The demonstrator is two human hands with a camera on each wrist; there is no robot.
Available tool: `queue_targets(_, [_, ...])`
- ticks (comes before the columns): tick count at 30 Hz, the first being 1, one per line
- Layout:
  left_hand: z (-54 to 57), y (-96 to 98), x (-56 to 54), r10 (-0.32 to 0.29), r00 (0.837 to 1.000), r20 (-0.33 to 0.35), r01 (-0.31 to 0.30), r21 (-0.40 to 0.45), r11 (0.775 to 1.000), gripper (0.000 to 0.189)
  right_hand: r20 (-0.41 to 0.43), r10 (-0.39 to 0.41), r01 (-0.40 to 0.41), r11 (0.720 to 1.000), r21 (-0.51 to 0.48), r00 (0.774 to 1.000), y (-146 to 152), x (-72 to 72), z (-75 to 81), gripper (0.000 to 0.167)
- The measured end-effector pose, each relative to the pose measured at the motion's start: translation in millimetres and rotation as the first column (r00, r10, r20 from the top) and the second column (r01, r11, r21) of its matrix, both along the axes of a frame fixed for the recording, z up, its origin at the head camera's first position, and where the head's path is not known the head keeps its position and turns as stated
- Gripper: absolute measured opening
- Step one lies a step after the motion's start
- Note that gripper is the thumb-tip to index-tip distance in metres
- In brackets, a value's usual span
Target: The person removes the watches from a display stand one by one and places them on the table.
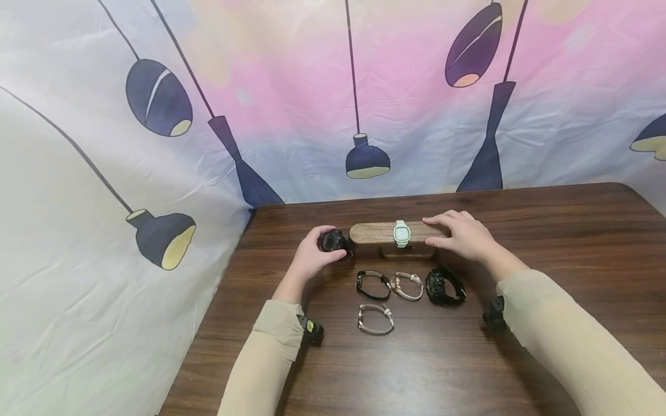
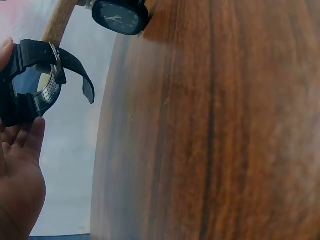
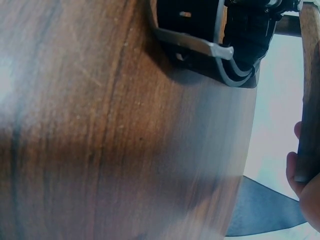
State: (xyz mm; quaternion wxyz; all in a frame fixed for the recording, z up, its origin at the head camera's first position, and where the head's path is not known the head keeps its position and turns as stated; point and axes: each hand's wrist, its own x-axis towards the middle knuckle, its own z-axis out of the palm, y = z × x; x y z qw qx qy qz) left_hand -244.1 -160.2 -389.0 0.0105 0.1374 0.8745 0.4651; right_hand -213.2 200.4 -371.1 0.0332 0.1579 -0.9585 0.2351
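My left hand (image 1: pixel 311 254) holds a chunky black wristwatch (image 1: pixel 333 240) between thumb and fingers, beside the left end of a wooden watch stand (image 1: pixel 372 233). In the left wrist view, that watch's buckled strap (image 2: pixel 37 54) forms a loop, its loose end sticking out. My right hand (image 1: pixel 465 236) grips the stand's right end, thumb at the front and fingers behind. A mint-green square watch (image 1: pixel 402 234) is strapped round the bar's middle. In the right wrist view, fingers of the right hand (image 3: pixel 311 200) hold the bar's end (image 3: pixel 311 90).
In front of the stand lie a slim black-strapped watch (image 1: pixel 373 297), a white-strapped watch with rose-gold case (image 1: pixel 396 283) and a bulky black watch (image 1: pixel 438 287). Nearer sits another pale-strapped watch (image 1: pixel 376 332). A patterned cloth (image 1: pixel 312 115) hangs behind the brown wooden table (image 1: pixel 562 242).
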Motion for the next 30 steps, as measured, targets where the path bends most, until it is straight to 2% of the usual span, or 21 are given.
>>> queue_targets(9, [2.7,-0.9,6.0,-0.024,0.999,-0.021,0.026,0.076,0.997,0.059,-0.006,0.002,-0.002,1.000,0.002,1.000,0,0.3,0.9,0.064])
queue_targets(16, [6.2,-0.2,11.5,-0.059,0.998,0.001,0.058,0.138,0.989,0.058,-0.005,0.000,0.000,1.000,-0.001,1.000,0,0.5,0.6,0.063])
queue_targets(23, [36.7,5.5,36.0,-0.098,0.995,-0.015,0.099,0.147,0.984,0.055,-0.007,0.001,-0.001,1.000,0.003,1.000,1,0.0,0.0,0.062])
queue_targets(30, [39.9,6.2,41.7,-0.119,0.993,0.008,0.116,0.168,0.979,0.054,-0.008,0.004,-0.003,1.000,0.003,1.000,0,0.1,0.3,0.063])
